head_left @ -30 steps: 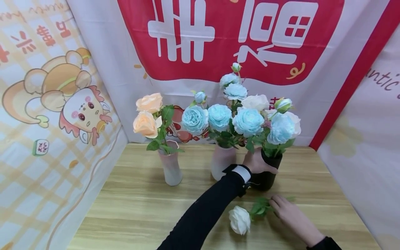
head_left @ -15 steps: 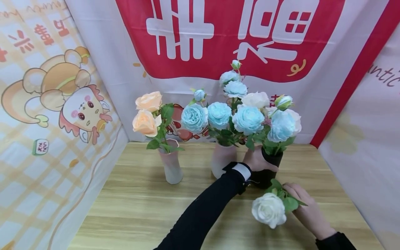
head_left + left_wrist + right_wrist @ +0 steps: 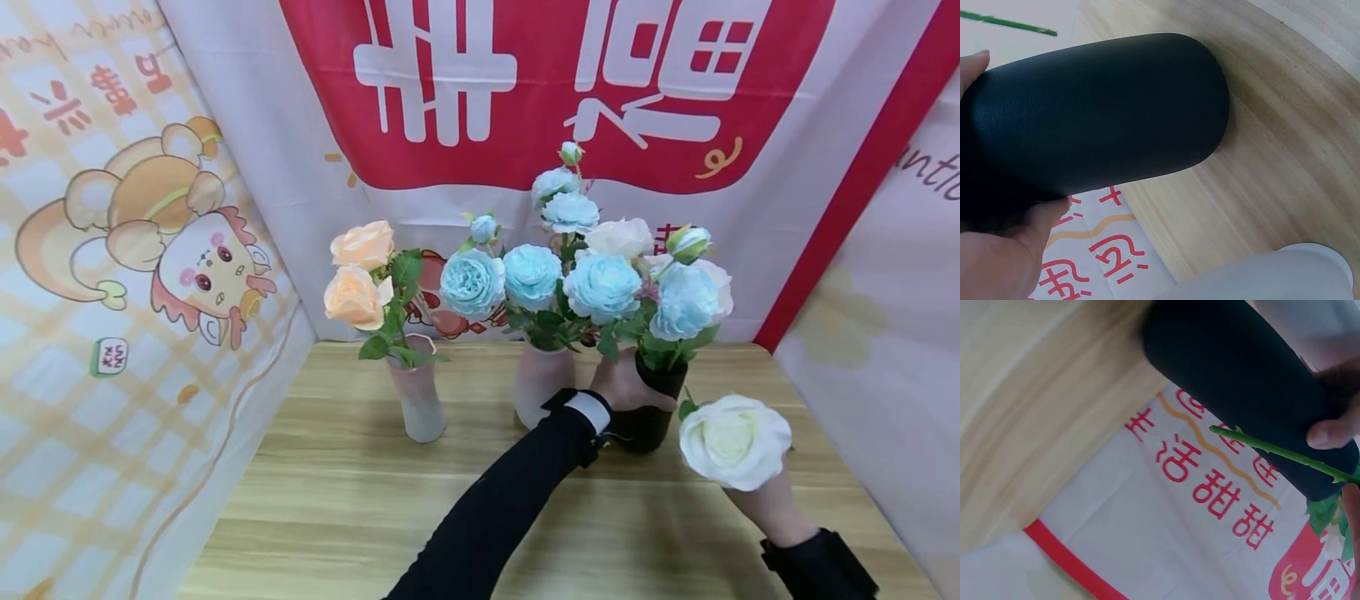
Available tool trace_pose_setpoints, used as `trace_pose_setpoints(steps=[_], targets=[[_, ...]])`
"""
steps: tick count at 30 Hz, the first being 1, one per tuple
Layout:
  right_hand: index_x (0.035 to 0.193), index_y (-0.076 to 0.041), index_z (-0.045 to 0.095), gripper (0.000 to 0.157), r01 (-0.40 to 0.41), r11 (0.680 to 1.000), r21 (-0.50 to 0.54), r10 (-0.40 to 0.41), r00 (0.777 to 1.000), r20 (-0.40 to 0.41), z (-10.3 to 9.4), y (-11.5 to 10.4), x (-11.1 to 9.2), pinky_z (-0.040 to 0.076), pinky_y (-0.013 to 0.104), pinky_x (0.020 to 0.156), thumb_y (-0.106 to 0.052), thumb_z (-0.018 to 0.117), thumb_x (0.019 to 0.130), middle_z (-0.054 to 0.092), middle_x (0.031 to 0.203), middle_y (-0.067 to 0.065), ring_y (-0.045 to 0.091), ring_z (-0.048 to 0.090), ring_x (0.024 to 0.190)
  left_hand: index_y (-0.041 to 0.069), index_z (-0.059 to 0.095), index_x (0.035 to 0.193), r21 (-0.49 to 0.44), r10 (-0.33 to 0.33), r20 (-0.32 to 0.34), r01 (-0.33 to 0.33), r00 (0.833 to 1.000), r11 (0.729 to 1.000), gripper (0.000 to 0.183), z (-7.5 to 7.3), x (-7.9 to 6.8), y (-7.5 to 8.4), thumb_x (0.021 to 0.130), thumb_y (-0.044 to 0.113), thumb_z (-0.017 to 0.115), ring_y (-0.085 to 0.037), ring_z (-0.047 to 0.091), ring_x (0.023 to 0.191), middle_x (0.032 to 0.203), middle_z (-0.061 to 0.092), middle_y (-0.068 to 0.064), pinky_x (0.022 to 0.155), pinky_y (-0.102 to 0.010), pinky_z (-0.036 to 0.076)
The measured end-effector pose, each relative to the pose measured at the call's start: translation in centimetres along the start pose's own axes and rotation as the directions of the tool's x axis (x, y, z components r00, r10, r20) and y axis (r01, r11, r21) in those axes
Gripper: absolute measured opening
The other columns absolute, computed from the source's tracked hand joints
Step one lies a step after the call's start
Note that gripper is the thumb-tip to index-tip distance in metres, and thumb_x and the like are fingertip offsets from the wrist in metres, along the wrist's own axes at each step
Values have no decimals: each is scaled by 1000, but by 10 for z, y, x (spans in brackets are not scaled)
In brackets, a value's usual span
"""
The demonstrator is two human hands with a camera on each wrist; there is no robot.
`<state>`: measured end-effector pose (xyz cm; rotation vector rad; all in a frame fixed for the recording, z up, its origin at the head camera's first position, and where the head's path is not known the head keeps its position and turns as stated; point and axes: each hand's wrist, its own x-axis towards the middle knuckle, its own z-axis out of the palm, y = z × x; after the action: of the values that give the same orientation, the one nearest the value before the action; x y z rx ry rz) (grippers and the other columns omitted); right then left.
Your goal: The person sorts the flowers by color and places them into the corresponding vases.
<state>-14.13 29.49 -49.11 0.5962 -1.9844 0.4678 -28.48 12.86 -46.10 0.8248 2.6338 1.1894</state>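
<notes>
My left hand (image 3: 626, 385) grips the black vase (image 3: 647, 417), which holds blue and white flowers (image 3: 678, 300). In the left wrist view the black vase (image 3: 1097, 119) fills the frame, with my thumb (image 3: 997, 262) curled round it. My right hand (image 3: 761, 500) holds a white rose (image 3: 735, 440) up in the air, just right of the vase; the bloom hides the fingers. In the right wrist view the rose's green stem (image 3: 1279, 452) crosses in front of the black vase (image 3: 1235, 381), its cut end free in the air.
Two frosted pink vases stand on the wooden table (image 3: 337, 500): one with peach roses (image 3: 416, 400) at the left, one with blue flowers (image 3: 542, 385) right beside the black vase. Printed fabric walls (image 3: 135, 275) close in the back and both sides.
My right hand has picked the white rose off the table and raised it up and to the right, beside the black vase. The left hand has stayed on the vase.
</notes>
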Motion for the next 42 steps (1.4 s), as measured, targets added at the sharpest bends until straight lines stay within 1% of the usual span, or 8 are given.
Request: trace_pose_setpoints(steps=[3, 7, 10, 13, 19, 26, 34, 42], targets=[[95, 12, 55, 45, -16, 1000, 19, 17, 999, -43, -2, 0, 13, 36, 53, 92, -29, 37, 102, 51, 94, 33, 40, 51, 94, 20, 51, 141, 1, -22, -11, 22, 1000, 1000, 89, 0, 0, 0, 65, 42, 91, -7, 49, 122, 134, 55, 8, 99, -20, 37], [96, 17, 60, 50, -113, 968, 226, 140, 985, -103, -8, -1, 32, 39, 18, 95, -32, 50, 101, 56, 92, 30, 7, 53, 103, 20, 49, 144, -13, -59, -4, 59, 998, 998, 94, -2, -2, 1, 64, 44, 92, -10, 46, 127, 140, 50, 7, 99, -21, 38], [97, 19, 60, 46, -110, 956, 272, 146, 982, -118, -13, -3, 43, 45, 10, 83, -26, 55, 102, 58, 91, 30, -1, 57, 99, 21, 48, 145, -34, -58, 6, 58, 998, 998, 93, -3, -2, 2, 65, 42, 91, -10, 46, 127, 140, 51, 7, 99, -21, 39], [95, 21, 59, 31, -119, 936, 331, 173, 975, -137, -17, -8, 54, 47, 11, 80, -10, 58, 99, 60, 90, 30, 2, 61, 98, 21, 48, 145, -52, -42, 20, 43, 999, 998, 92, -3, -2, 1, 66, 39, 91, -10, 47, 126, 139, 52, 7, 98, -21, 39], [92, 25, 55, 8, -246, 827, 505, 343, 933, -108, -22, -7, 69, 51, 14, 72, 21, 55, 85, 63, 91, 20, 9, 66, 88, 23, 49, 144, -27, -34, 12, 34, 999, 999, 92, -2, 0, -3, 65, 42, 92, -10, 48, 124, 137, 53, 9, 98, -22, 39], [94, 24, 56, 10, -346, 816, 464, 453, 880, -140, -29, -1, 84, 45, 9, 59, 15, 57, 89, 68, 89, 0, 0, 64, 70, 22, 51, 142, -35, -9, -4, 9, 1000, 999, 90, 1, 1, -4, 64, 40, 92, -8, 49, 123, 134, 55, 9, 98, -21, 39], [92, 18, 60, 9, -357, 819, 449, 488, 845, -218, -41, -4, 113, 41, 9, 55, 9, 58, 91, 66, 84, -3, -1, 56, 61, 22, 50, 143, -26, -2, -37, 1, 999, 1000, 93, 3, 2, -5, 63, 43, 93, -9, 44, 128, 139, 50, 9, 102, -23, 36], [104, 17, 62, 16, -405, 755, 515, 586, 769, -255, -34, 14, 112, 44, 12, 57, 4, 59, 95, 68, 88, 9, 4, 61, 65, 21, 48, 145, -20, 20, -32, -20, 999, 1000, 93, 3, 2, -5, 65, 42, 92, -10, 41, 131, 142, 49, 7, 104, -23, 33]])
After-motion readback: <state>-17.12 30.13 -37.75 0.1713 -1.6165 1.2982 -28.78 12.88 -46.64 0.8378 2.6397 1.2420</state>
